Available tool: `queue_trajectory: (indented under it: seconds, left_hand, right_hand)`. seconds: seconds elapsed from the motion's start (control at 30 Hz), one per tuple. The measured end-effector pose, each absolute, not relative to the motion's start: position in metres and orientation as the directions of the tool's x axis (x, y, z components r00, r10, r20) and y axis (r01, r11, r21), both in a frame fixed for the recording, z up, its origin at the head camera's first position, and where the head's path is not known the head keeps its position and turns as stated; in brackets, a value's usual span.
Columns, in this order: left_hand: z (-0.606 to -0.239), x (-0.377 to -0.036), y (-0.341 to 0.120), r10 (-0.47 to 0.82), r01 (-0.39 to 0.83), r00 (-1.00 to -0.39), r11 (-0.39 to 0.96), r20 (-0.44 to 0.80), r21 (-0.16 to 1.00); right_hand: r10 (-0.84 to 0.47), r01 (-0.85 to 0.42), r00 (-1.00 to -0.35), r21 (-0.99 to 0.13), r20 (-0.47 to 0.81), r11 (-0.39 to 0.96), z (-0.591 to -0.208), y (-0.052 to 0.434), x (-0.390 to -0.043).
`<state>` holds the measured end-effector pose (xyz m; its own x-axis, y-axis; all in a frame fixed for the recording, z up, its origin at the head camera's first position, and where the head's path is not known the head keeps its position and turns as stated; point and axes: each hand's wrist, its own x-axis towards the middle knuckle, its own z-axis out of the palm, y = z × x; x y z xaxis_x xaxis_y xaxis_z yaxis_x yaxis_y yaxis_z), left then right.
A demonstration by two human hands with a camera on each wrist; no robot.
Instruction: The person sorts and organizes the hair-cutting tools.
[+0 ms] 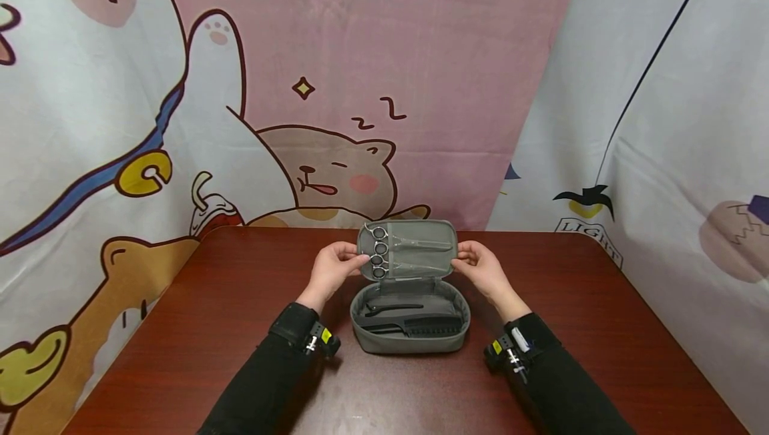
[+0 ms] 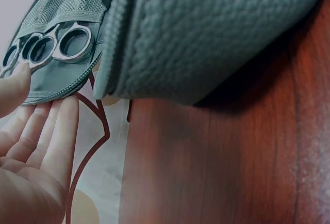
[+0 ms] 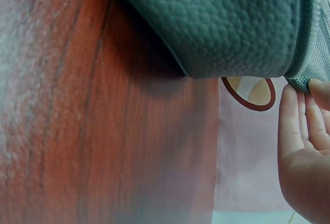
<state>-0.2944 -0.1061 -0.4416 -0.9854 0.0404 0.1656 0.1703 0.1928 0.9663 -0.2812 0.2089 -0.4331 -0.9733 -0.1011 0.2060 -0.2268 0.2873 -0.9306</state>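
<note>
A grey-green zippered case [image 1: 410, 343] stands on the table with its lid [image 1: 420, 227] raised. My left hand [image 1: 332, 268] pinches the lid's left edge, thumb on the inner side and fingers behind. At the opposite edge my right hand [image 1: 484, 275] pinches the lid the same way. Two pairs of scissors, by their ring handles [image 2: 75, 42], sit in mesh pockets inside the lid, close to my left thumb. Within the case lie a black comb [image 1: 429, 325] and a slim dark clip-like piece [image 1: 393, 307]. The case's pebbled side [image 3: 242, 33] fills much of the right wrist view.
The case rests on a reddish-brown wooden table [image 1: 240, 328]. Behind the table's far edge hangs a printed cloth [image 1: 456, 88] with cartoon animals. Each wrist wears a strapped camera [image 1: 324, 340] over a black sleeve.
</note>
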Motion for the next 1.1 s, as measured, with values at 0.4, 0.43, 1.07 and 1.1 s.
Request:
queue_trajectory:
  seconds: [0.4, 0.43, 1.07, 1.1]
  left_hand:
    - [-0.441, -0.289, -0.110, 0.107, 0.310, -0.951, 0.321, 0.290, 0.895]
    - [-0.440, -0.288, -0.110, 0.114, 0.318, -0.948, 0.334, 0.297, 0.887]
    - [-0.440, -0.281, -0.121, 0.289, 0.541, -0.841, 0.436, 0.457, 0.720]
    - [-0.440, -0.282, -0.121, 0.302, 0.553, -0.833, 0.437, 0.464, 0.709]
  right_hand:
    - [-0.113, -0.300, -0.954, -0.904, 0.278, 0.306, -0.446, 0.216, -0.285]
    - [-0.115, -0.305, -0.952, -0.898, 0.283, 0.317, -0.447, 0.217, -0.285]
    - [-0.198, -0.371, -0.928, -0.820, 0.315, 0.435, -0.445, 0.226, -0.271]
    - [-0.207, -0.378, -0.926, -0.817, 0.317, 0.437, -0.443, 0.225, -0.270]
